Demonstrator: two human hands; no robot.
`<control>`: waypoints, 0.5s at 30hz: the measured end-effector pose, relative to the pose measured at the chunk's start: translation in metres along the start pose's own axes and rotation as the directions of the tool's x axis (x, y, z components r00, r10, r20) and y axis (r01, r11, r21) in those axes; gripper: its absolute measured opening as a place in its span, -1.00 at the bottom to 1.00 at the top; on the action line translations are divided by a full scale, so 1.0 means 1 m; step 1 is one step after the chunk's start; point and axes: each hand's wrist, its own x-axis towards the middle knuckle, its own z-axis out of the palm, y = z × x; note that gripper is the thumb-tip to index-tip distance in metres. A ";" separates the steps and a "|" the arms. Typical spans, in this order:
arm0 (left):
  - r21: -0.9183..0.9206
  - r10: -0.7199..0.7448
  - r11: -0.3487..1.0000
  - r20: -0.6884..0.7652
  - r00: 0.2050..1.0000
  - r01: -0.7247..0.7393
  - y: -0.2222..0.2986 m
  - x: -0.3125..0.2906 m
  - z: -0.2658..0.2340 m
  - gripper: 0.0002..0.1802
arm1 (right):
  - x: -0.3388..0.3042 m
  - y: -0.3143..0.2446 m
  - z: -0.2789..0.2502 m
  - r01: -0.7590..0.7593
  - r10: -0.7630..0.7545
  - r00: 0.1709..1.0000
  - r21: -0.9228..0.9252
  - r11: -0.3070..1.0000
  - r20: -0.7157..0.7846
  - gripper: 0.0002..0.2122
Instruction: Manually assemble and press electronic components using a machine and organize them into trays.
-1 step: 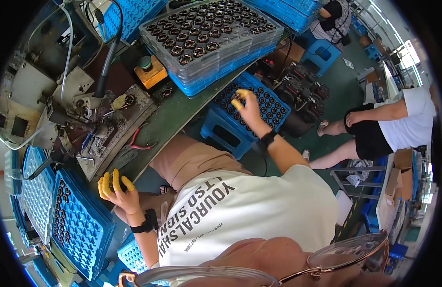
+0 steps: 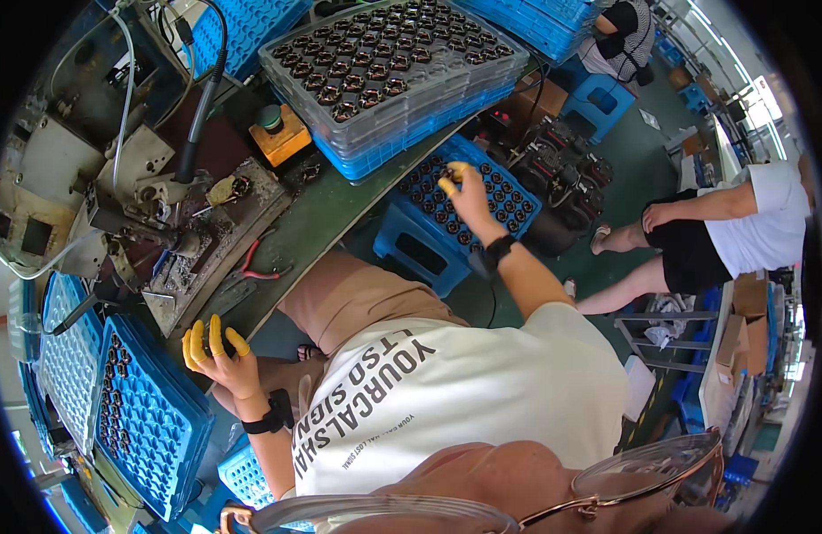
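Note:
My right hand (image 2: pixel 469 200), with yellow finger covers, is over a blue tray (image 2: pixel 520 233) filled with rows of small dark ring-shaped parts (image 2: pixel 503 214). Its thumb and fingers close around one such part (image 2: pixel 448 177), mostly covered by the fingertips. The tray rests on a blue stool (image 2: pixel 411 245) beside the bench. My left hand (image 2: pixel 224 360), also in yellow finger covers, is raised by the bench's near edge. Its fingers are bent but apart, and I see nothing held in them. Red-handled pliers (image 2: pixel 253 262) lie on the bench beyond it.
Stacked trays of parts (image 2: pixel 375 71) stand on the green bench (image 2: pixel 362 200), near an orange box with a green button (image 2: pixel 280 135). A metal machine (image 2: pixel 135 209) fills the left. Blue trays (image 2: pixel 162 418) lean lower left. Another person (image 2: pixel 740 214) stands at right.
My right hand has shifted slightly to the right over the tray, its fingers still closed. The left hand stays where it was.

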 end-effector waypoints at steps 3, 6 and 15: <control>0.021 -0.008 1.000 0.025 1.000 0.008 0.000 -0.001 -0.002 -0.68 | 0.032 0.055 0.009 -0.154 0.226 0.967 -0.432 0.889 0.119 -0.66; 0.031 -0.032 0.999 0.040 0.999 0.031 0.002 -0.001 -0.002 -0.68 | 0.053 0.073 0.021 -0.180 0.327 0.932 -0.582 0.793 0.157 -0.63; 0.052 -0.054 0.997 0.079 0.995 0.050 0.005 0.001 -0.003 -0.69 | 0.060 0.103 0.047 -0.253 0.390 0.914 -0.602 0.757 0.106 -0.66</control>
